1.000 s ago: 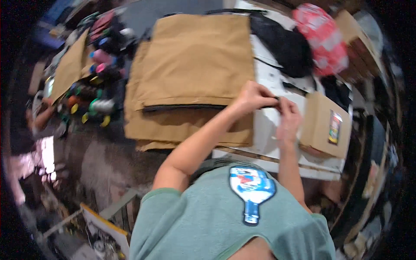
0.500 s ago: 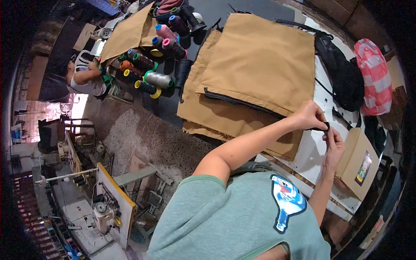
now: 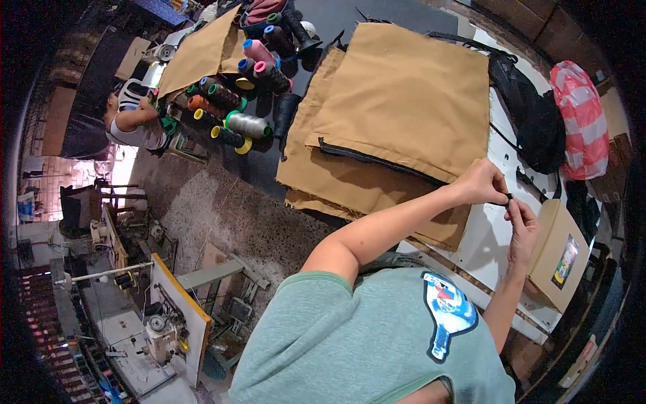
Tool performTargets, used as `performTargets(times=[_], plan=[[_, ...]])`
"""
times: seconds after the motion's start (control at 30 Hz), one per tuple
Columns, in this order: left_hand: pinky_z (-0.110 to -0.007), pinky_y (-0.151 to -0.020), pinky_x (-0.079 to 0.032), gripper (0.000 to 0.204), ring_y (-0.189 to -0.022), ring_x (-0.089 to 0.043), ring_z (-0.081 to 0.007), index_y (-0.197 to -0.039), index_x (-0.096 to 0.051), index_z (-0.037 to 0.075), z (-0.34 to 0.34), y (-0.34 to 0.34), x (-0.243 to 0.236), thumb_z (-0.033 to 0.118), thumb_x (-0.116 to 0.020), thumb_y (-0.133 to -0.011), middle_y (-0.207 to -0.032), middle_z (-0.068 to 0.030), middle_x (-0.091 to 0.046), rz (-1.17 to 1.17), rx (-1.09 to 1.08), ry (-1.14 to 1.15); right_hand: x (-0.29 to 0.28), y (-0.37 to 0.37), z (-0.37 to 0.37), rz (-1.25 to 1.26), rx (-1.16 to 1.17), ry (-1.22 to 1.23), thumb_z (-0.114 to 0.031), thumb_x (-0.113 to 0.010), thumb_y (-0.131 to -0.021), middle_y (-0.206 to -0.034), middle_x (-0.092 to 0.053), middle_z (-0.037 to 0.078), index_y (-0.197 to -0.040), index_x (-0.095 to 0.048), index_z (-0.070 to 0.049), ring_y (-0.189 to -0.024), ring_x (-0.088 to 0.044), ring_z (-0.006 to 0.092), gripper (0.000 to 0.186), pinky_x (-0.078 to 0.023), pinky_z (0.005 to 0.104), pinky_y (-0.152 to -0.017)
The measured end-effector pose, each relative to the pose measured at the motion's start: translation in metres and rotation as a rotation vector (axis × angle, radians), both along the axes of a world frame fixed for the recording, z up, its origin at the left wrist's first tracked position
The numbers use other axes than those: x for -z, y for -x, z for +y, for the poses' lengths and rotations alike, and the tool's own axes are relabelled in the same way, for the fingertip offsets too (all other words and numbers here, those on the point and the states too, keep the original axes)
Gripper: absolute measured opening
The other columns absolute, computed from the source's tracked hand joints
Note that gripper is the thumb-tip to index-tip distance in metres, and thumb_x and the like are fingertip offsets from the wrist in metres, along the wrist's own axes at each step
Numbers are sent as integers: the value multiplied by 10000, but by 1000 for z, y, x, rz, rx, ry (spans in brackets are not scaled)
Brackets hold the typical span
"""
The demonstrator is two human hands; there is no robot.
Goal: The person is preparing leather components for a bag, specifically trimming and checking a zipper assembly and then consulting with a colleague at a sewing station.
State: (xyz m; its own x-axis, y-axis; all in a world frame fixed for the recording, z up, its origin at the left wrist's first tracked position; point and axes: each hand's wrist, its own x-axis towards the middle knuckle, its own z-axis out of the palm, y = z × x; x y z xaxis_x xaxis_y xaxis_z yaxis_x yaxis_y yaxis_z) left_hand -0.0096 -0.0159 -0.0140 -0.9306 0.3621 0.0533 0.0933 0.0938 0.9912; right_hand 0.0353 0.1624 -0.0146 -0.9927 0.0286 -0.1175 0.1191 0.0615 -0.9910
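Observation:
My left hand (image 3: pixel 482 182) is closed in a pinch beside the right edge of a tan fabric panel (image 3: pixel 410 94). A small black piece (image 3: pixel 509 197) sits between its fingertips; it looks like the end of the black zipper strip (image 3: pixel 377 160) along the panel's near edge, but my forearm hides the link. My right hand (image 3: pixel 521 232), just below and to the right, pinches the same black piece from the other side. More tan fabric (image 3: pixel 323 178) is stacked under the panel.
Thread cones (image 3: pixel 249 122) in several colours stand at the table's left. Black straps and bags (image 3: pixel 528 114) and a red-white checked bundle (image 3: pixel 580 121) lie at the right. A cardboard box (image 3: pixel 555 259) is close to my right hand. Another person (image 3: pixel 134 121) sits far left, near sewing machines (image 3: pixel 161 330).
Both hands stay pinched at the same place. My right hand has shifted very slightly right, and its fingers have turned a little; the fabric lies as before.

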Motion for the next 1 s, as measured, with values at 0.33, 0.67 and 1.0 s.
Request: performTargets(times=[0.33, 0.67, 1.0], plan=[[-246, -533, -469, 208, -572, -564, -72, -738, -666, -14, 7, -16, 4, 182, -698, -676, -636, -64, -641, 20, -18, 32, -1, -15, -3, 85, 15, -69, -50, -604, -798, -713, -554, 9, -846, -633, 20, -623, -506, 68, 90, -409, 200, -582], [-212, -518, -439, 191, -582, -537, -51, -768, -664, -18, 8, -17, 7, 157, -703, -701, -639, -39, -627, -112, 44, -67, 3, -21, -8, 63, 93, 93, -61, -597, -802, -729, -574, 30, -887, -613, 34, -639, -507, 72, 129, -421, 203, -596], [-194, -525, -430, 177, -586, -531, -54, -796, -658, -16, 6, 2, 7, 140, -699, -724, -675, -27, -623, -222, 43, -171, 5, -2, -16, 40, 159, 249, -68, -600, -802, -736, -586, 28, -880, -611, 25, -630, -505, 79, 122, -414, 198, -596]])
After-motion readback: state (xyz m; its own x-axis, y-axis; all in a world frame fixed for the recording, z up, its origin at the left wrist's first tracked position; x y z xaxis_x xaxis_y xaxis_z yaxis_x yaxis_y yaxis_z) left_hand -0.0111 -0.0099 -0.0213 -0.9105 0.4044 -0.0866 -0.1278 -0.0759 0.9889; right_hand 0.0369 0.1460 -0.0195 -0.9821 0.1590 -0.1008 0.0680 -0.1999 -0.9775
